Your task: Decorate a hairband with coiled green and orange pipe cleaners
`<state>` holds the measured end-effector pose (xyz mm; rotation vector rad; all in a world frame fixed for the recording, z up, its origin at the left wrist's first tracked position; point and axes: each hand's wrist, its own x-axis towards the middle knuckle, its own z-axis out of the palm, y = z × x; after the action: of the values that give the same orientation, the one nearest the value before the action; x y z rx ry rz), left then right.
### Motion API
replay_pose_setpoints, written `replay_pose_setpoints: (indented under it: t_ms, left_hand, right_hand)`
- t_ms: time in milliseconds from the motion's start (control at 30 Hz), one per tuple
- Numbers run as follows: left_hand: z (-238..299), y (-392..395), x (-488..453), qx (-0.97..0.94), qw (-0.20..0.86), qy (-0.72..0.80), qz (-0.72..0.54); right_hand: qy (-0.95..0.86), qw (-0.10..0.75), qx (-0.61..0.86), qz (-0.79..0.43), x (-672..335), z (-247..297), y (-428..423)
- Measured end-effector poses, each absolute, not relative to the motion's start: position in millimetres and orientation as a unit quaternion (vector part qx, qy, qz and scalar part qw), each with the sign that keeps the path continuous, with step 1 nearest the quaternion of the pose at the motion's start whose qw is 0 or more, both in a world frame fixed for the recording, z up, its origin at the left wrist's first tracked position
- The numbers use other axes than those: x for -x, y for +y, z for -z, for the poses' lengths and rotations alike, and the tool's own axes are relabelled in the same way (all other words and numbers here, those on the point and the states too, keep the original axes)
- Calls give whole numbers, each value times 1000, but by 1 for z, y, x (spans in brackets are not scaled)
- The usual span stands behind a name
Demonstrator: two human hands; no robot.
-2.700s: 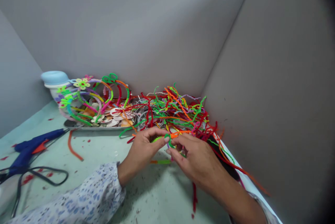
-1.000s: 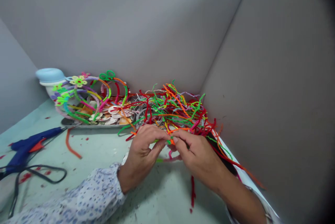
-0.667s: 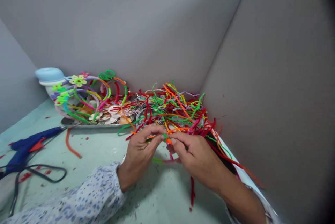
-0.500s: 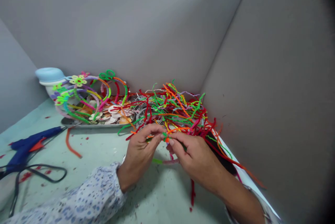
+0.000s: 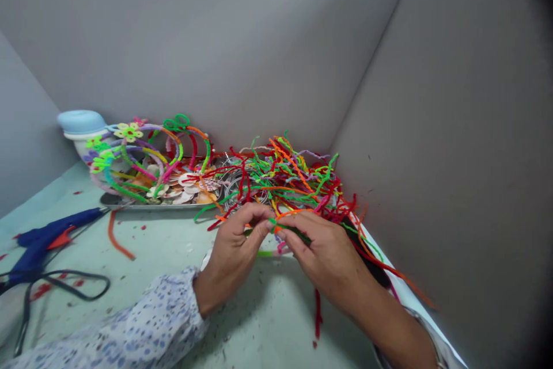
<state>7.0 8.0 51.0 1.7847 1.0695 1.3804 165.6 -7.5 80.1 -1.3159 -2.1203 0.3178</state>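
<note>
Pinches green and orange pipe-cleaner bits [image 5: 272, 223] in fingertips of left hand [image 5: 234, 249] and right hand [image 5: 327, 251], just in front of pipe-cleaner pile [image 5: 298, 171].

2 grips [image 5: 231, 254] [image 5: 322, 248], 1 glue gun [image 5: 45, 236], 1 btl [image 5: 82, 122], 1 shell tray [image 5: 159, 211]

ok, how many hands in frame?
2: left hand and right hand, side by side, pinching the green-and-orange piece on the near side of the fuzzy-stem pile. No others show.
</note>
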Motion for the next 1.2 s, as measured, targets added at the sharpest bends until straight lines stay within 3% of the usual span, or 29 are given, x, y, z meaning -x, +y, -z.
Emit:
replay_pose_setpoints:
  t_ms: [200,467,600,800,1200]
  left_hand:
    - [-51,7,-7,-717,288,373,-514]
    - [-43,8,-9,-626,368,416,-548]
    - [-45,13,-9,-603,437,416,-522]
    - [-50,26,-6,-568,544,374,-491]
    - [-52,25,-3,-582,547,384,-463]
  right_hand:
    - [-776,342,511,-137,-161,-82,-10]
    - [-787,384,477,-71,-147,-69,-19]
    - [-802,362,476,6,-148,-54,-18]
    - [-806,318,499,1,-160,-61,-8]
    - [-818,298,492,-14,-167,-73,-8]
